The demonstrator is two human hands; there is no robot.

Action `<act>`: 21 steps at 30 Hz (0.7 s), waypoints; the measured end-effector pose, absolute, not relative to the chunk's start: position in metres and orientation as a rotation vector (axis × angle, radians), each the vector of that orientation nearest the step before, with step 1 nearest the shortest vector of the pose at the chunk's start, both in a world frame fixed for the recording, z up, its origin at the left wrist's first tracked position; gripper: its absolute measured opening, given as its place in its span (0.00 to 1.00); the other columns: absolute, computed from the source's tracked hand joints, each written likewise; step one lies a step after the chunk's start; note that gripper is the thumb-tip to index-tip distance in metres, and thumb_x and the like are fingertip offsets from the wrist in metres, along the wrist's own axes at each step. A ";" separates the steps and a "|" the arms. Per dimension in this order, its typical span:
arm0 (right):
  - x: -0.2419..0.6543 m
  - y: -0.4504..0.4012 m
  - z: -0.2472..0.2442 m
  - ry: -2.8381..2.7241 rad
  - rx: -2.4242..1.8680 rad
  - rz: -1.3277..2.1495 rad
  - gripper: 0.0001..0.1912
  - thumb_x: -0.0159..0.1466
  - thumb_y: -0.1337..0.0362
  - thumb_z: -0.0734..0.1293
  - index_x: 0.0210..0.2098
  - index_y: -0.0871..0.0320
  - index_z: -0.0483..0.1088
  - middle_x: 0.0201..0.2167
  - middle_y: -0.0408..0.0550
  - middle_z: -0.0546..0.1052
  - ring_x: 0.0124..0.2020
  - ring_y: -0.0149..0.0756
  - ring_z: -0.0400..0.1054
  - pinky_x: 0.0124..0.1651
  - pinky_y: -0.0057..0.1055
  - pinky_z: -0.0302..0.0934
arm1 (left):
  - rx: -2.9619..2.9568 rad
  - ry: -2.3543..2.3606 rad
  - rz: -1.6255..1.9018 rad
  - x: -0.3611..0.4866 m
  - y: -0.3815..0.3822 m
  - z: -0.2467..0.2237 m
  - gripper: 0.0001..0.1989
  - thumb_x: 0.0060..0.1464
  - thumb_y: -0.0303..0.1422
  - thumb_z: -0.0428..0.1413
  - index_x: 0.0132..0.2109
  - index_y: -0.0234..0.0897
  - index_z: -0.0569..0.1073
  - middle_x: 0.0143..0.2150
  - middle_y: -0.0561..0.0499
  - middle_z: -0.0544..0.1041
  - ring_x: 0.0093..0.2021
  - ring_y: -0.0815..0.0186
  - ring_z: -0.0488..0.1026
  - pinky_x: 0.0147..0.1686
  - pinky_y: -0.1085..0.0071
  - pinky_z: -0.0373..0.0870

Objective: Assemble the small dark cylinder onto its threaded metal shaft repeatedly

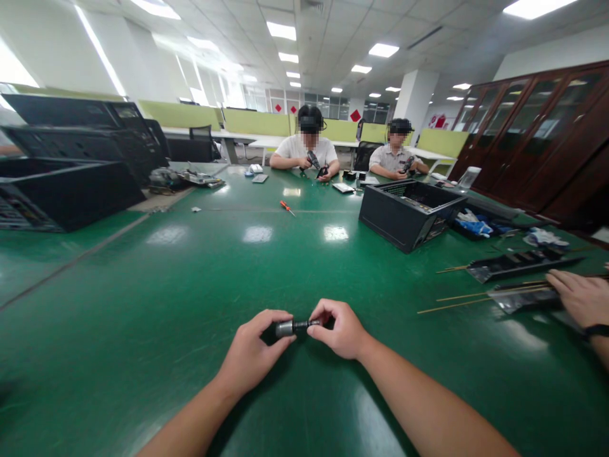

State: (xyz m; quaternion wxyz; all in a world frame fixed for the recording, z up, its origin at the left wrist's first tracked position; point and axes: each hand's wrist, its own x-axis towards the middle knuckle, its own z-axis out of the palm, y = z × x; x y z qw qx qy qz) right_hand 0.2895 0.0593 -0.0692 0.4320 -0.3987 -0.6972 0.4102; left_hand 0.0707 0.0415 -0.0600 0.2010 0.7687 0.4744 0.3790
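Above the green table, a short metal rod-like part lies level between my two hands. Its left end is a thick grey cylinder, and a thin dark stepped shaft runs from it to the right. My left hand holds the cylinder, with the thumb below and the index finger above. The thumb and bent index finger of my right hand pinch the shaft's right end, hiding its tip. What kind of part it is, I cannot tell.
A red-handled screwdriver lies ahead on the green table. Black computer cases stand left and right. At right, another person's hand rests by thin brass-coloured rods and plastic-wrapped parts. Two people sit opposite, holding tools.
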 end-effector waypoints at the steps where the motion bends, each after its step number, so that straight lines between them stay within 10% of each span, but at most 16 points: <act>1: 0.289 0.059 -0.069 -1.736 -0.997 1.025 0.04 0.55 0.66 0.70 0.29 0.58 0.71 0.23 0.40 0.71 0.26 0.30 0.64 0.32 0.27 0.59 | 2.147 1.327 1.063 0.071 0.041 -0.060 0.11 0.52 0.33 0.61 0.44 0.43 0.76 0.41 0.52 0.79 0.43 0.63 0.76 0.46 0.67 0.72; 21: 0.289 0.061 -0.071 -1.659 -0.978 1.030 0.04 0.54 0.67 0.71 0.28 0.58 0.71 0.22 0.40 0.70 0.25 0.30 0.63 0.31 0.27 0.57 | 2.080 1.356 1.058 0.068 0.043 -0.062 0.12 0.52 0.34 0.62 0.46 0.45 0.75 0.43 0.54 0.79 0.45 0.64 0.76 0.48 0.67 0.70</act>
